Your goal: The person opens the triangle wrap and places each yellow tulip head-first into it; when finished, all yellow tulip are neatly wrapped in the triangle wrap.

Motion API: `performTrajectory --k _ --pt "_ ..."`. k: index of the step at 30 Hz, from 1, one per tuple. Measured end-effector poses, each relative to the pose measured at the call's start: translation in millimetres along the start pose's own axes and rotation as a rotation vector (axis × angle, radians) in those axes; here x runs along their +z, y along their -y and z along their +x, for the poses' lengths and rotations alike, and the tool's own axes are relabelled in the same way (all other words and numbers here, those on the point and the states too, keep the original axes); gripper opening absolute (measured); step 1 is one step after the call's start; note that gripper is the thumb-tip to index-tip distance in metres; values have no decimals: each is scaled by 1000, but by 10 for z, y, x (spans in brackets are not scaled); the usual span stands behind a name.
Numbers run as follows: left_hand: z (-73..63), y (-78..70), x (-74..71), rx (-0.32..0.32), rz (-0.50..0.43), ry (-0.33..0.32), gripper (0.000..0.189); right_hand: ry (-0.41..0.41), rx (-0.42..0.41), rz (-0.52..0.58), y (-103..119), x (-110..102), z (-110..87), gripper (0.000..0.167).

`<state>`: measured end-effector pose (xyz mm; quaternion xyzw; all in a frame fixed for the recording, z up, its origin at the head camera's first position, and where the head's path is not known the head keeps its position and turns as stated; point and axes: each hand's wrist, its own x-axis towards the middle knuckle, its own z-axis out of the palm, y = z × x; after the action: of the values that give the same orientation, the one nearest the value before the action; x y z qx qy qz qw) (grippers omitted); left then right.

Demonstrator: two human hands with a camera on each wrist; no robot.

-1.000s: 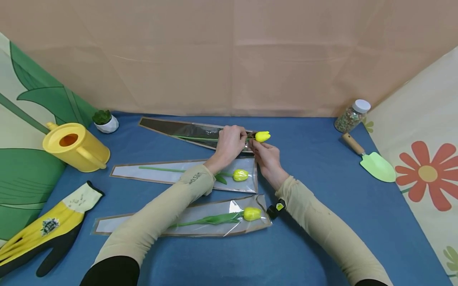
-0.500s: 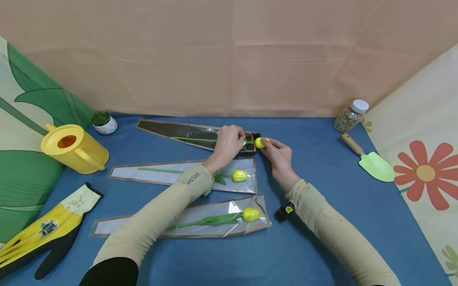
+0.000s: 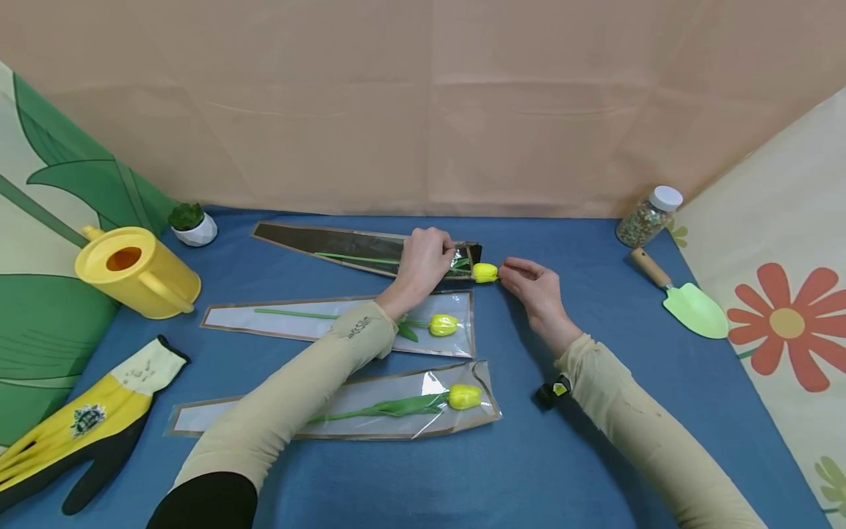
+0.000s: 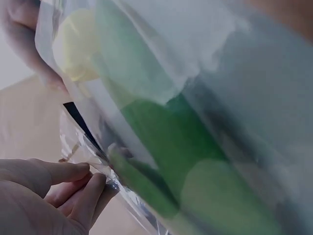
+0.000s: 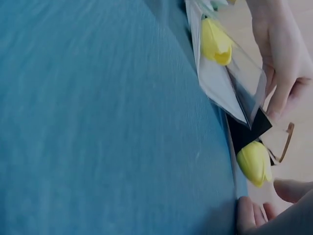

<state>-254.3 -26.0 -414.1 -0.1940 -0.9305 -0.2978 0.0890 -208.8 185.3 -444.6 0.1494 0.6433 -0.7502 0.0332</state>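
My left hand [image 3: 421, 264] pinches the clear film of a long dark flower sleeve [image 3: 311, 239] near its wide end; the left wrist view shows the fingertips on the film's edge. A yellow tulip [image 3: 485, 272] lies with its green stem in this sleeve, its bloom sticking out past the mouth. Just right of the bloom is my right hand [image 3: 537, 294], thumb and fingers parted and holding nothing, as the right wrist view shows. Nearer me lie two pale sleeves, the middle sleeve [image 3: 231, 317] and the front sleeve [image 3: 205, 417], each with a yellow tulip inside.
A yellow watering can [image 3: 139, 272], a small potted succulent [image 3: 196, 228] and a yellow-black glove [image 3: 99, 419] are on the left. At the right stand a white-lidded jar [image 3: 648, 217] and a green trowel [image 3: 695, 308]. A tan backdrop [image 3: 423, 110] closes off the back.
My right hand moved from the sleeve's mouth to the bloom, then drew off to the right and let go. The bloom sits slightly lower. My left hand has kept its place on the film.
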Motion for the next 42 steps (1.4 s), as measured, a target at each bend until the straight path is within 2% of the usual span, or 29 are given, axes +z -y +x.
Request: performTrajectory --k 6,16,21,25,29,35,42 --pt "25 -6 -19 1 25 -13 21 80 9 -36 24 -21 31 46" --pt "7 -25 -34 -5 66 -3 18 77 -31 -42 9 99 80 38" --pt "-6 -43 -51 0 61 13 20 105 -58 -26 8 218 94 37" --pt "-5 -45 -60 2 56 22 20 121 -70 -45 -6 286 114 34" --pt "1 -28 -66 -17 58 17 18 170 -65 -88 -14 315 133 34" --pt "0 -12 -79 -39 75 29 12 251 -47 -140 15 257 122 36" --pt "-3 22 -61 -22 80 56 14 215 -139 -232 97 92 60 41"
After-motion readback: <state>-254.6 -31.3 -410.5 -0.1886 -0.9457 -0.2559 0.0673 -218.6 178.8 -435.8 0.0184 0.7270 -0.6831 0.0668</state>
